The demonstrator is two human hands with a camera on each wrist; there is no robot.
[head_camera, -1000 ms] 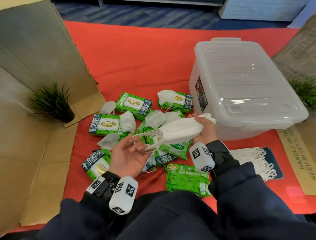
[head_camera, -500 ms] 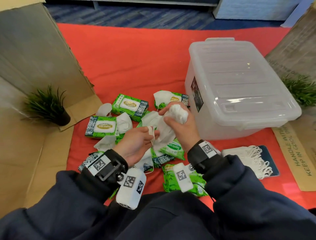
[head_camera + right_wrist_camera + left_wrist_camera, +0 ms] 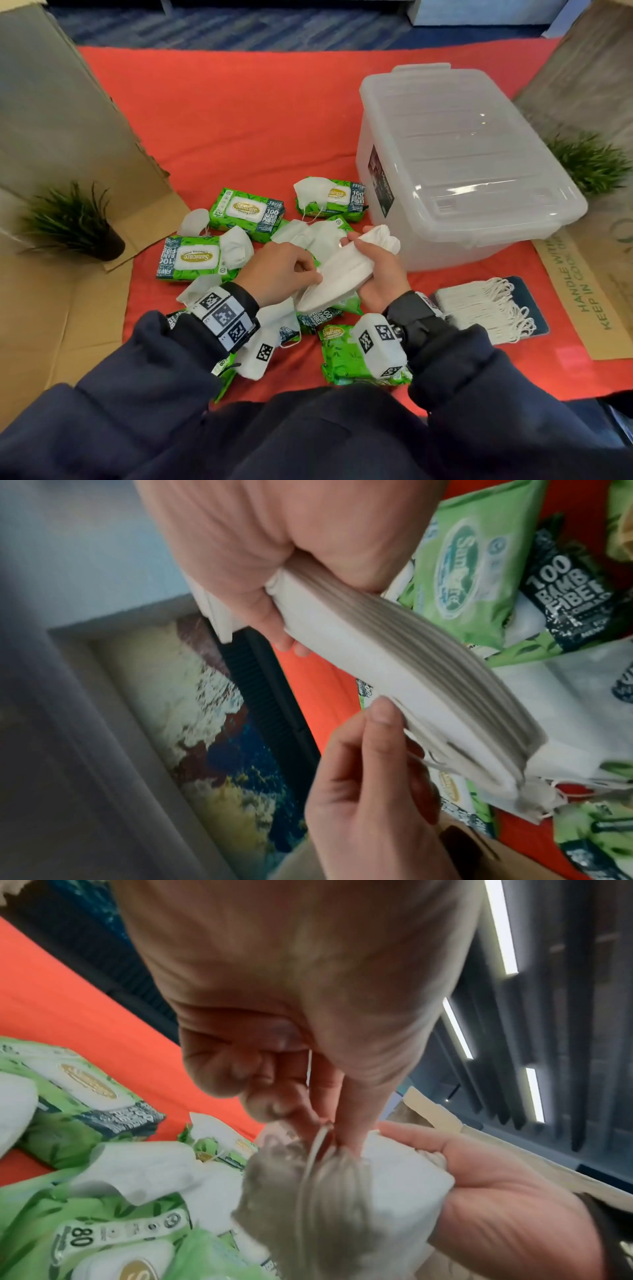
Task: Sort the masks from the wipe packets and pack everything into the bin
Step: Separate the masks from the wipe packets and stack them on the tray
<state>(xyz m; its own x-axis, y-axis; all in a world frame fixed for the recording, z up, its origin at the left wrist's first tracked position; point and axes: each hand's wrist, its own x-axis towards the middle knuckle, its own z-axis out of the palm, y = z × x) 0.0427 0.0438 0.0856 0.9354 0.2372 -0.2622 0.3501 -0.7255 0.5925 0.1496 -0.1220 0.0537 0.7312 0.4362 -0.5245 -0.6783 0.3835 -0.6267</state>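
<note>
My right hand [image 3: 375, 263] grips a stack of white masks [image 3: 337, 274] above the pile; in the right wrist view the stack [image 3: 394, 691] shows several folded layers. At the stack's near end my left hand [image 3: 306, 272] pinches the ear loops [image 3: 315, 1148]. Green wipe packets [image 3: 246, 212] [image 3: 191, 257] [image 3: 329, 198] [image 3: 349, 356] lie on the red cloth, mixed with loose masks [image 3: 195, 221] [image 3: 236, 246]. The clear bin [image 3: 462, 164] stands to the right with its lid on.
Another mask stack [image 3: 479, 308] lies on a dark pad right of my hands. Small potted plants stand at the left [image 3: 75, 226] and right [image 3: 589, 164]. Cardboard panels [image 3: 61, 137] wall in both sides. Bare red cloth [image 3: 239, 120] lies behind the pile.
My left hand turned from palm-up to palm-down and closed on the ear loops. The right hand brought the mask stack lower and tilted it lengthwise toward me.
</note>
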